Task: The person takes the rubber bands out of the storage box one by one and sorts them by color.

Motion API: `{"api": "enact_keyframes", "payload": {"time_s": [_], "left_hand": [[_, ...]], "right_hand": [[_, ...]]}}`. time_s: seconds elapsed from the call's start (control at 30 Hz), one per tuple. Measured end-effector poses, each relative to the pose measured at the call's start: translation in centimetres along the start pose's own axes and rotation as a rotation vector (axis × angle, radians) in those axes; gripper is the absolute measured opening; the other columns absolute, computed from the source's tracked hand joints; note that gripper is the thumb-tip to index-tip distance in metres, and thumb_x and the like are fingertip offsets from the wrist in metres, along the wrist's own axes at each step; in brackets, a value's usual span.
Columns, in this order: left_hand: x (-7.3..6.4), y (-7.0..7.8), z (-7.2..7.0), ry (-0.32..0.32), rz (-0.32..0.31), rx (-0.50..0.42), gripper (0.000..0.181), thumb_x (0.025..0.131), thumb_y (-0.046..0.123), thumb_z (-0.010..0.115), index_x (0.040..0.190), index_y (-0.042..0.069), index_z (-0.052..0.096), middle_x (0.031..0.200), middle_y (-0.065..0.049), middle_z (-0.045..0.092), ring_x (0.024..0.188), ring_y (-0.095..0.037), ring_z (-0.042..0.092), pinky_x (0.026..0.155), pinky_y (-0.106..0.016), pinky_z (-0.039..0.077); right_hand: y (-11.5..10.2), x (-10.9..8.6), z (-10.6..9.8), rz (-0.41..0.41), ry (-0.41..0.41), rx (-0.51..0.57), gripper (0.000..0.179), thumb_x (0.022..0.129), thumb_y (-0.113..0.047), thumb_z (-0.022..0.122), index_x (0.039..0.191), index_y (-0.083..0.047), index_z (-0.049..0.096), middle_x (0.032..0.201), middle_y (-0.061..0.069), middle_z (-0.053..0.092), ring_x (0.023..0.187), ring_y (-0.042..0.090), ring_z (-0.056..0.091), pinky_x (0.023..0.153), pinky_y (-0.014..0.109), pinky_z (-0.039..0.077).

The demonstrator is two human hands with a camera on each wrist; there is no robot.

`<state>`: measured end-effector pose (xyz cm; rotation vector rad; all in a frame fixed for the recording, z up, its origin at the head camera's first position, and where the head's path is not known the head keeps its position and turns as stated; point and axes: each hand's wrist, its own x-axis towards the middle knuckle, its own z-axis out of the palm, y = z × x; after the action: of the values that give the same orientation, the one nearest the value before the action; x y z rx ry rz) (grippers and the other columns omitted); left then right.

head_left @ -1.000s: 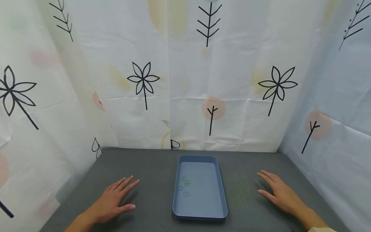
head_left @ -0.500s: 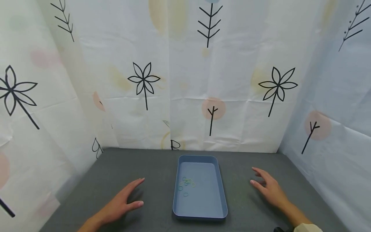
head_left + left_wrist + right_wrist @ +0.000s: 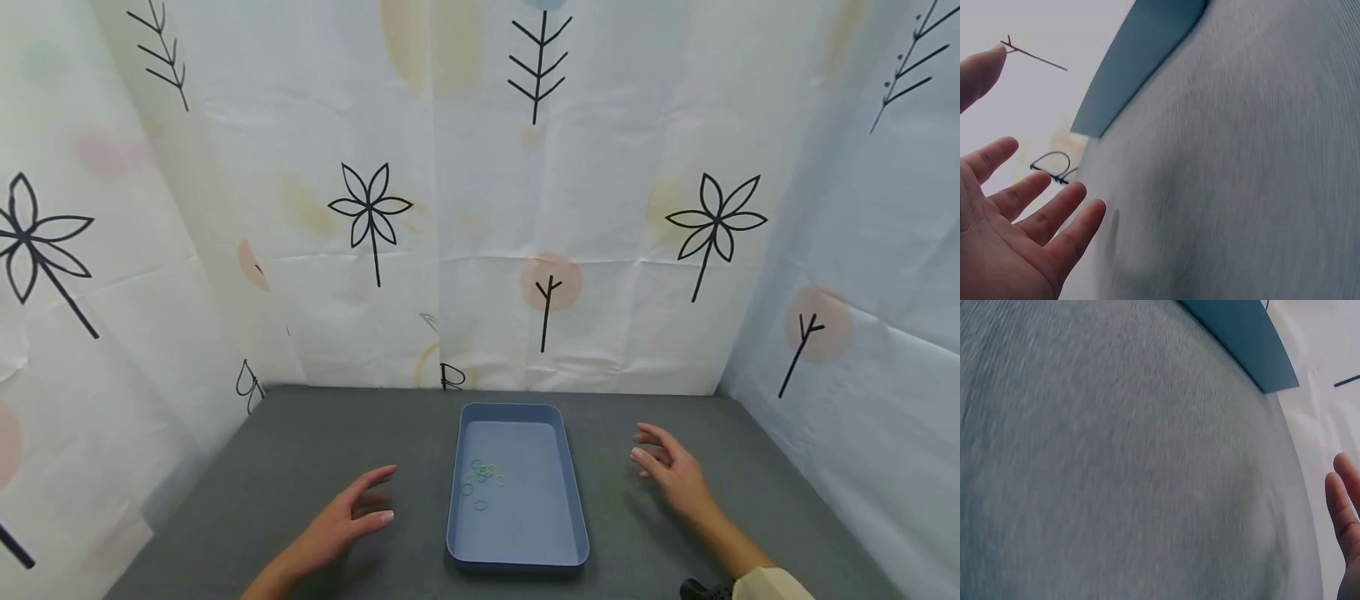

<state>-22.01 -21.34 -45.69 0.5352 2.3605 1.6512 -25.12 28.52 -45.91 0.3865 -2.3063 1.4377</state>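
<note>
A shallow blue tray (image 3: 528,525) lies on the grey table, its long side running away from me. Toward its left side, several small thin rings (image 3: 483,472), green and bluish, are scattered on the bottom, some overlapping. Left of the tray hovers my left hand (image 3: 337,525), thumb and fingers apart and holding nothing; the left wrist view shows its bare palm and spread fingers (image 3: 1066,215). My right hand (image 3: 675,475) is off to the tray's right, fingers loosely bent around nothing. Only a few of its fingertips (image 3: 1338,494) appear in the right wrist view. Neither hand touches the tray.
The grey table (image 3: 360,425) reaches back to a pale cloth wall (image 3: 480,317) printed with plants and coloured spots. Similar cloth stands on the left and right sides. A dark strap (image 3: 705,590) and a cream sleeve (image 3: 772,583) show at my right wrist.
Both hands have come inward toward the tray, the left moving right and the right moving left and slightly farther away. The fingers have bent a little more. Tray and rings stay put.
</note>
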Motion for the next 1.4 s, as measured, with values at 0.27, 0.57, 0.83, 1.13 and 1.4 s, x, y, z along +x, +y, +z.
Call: {"api": "enact_keyframes", "payload": {"time_s": [0.27,0.57,0.83,1.13,1.4], "left_hand": [[1.1,-0.2,2.8,0.055,0.094,-0.089,0.057,0.096,0.01,0.06,0.145,-0.004,0.035,0.143,-0.033,0.037,0.119,-0.045,0.052,0.086,-0.024,0.048],[1.9,-0.2,4.8,0.045,0.014,-0.262,0.06,0.096,0.012,0.06,0.146,-0.005,0.031,0.144,-0.036,0.033,0.118,-0.043,0.053,0.084,-0.038,0.054],[2.9,-0.2,5.4,0.097,-0.078,-0.387,0.06,0.096,0.015,0.062,0.144,-0.007,0.035,0.136,-0.033,0.044,0.108,-0.033,0.06,0.081,-0.043,0.055],[3.6,-0.3,5.4,0.078,-0.081,-0.455,0.06,0.097,0.018,0.061,0.144,-0.007,0.035,0.135,-0.031,0.047,0.109,-0.033,0.06,0.084,-0.045,0.054],[4.6,0.0,5.9,0.049,-0.118,-0.439,0.057,0.097,0.02,0.061,0.144,-0.005,0.038,0.135,-0.028,0.048,0.108,-0.029,0.06,0.085,-0.046,0.053]], "right_hand": [[-1.2,0.9,1.4,0.023,0.001,0.133,0.037,0.096,-0.002,0.059,0.131,0.009,0.049,0.103,0.015,0.063,0.08,0.014,0.068,0.062,0.033,0.056],[-2.0,1.6,3.3,0.047,-0.005,0.224,0.035,0.095,-0.001,0.06,0.127,0.011,0.051,0.094,0.017,0.065,0.074,0.02,0.068,0.06,0.036,0.056],[-3.0,2.4,4.3,0.133,-0.016,0.292,0.036,0.094,-0.002,0.061,0.126,0.011,0.052,0.085,0.001,0.067,0.07,0.02,0.068,0.061,0.036,0.057],[-3.9,3.4,5.3,0.243,-0.047,0.275,0.035,0.095,-0.008,0.063,0.124,0.009,0.055,0.085,0.011,0.067,0.071,0.029,0.067,0.062,0.039,0.057],[-4.7,4.0,6.5,0.29,-0.096,0.268,0.031,0.094,-0.005,0.063,0.119,0.011,0.057,0.082,0.02,0.065,0.067,0.03,0.066,0.059,0.038,0.056]]}}
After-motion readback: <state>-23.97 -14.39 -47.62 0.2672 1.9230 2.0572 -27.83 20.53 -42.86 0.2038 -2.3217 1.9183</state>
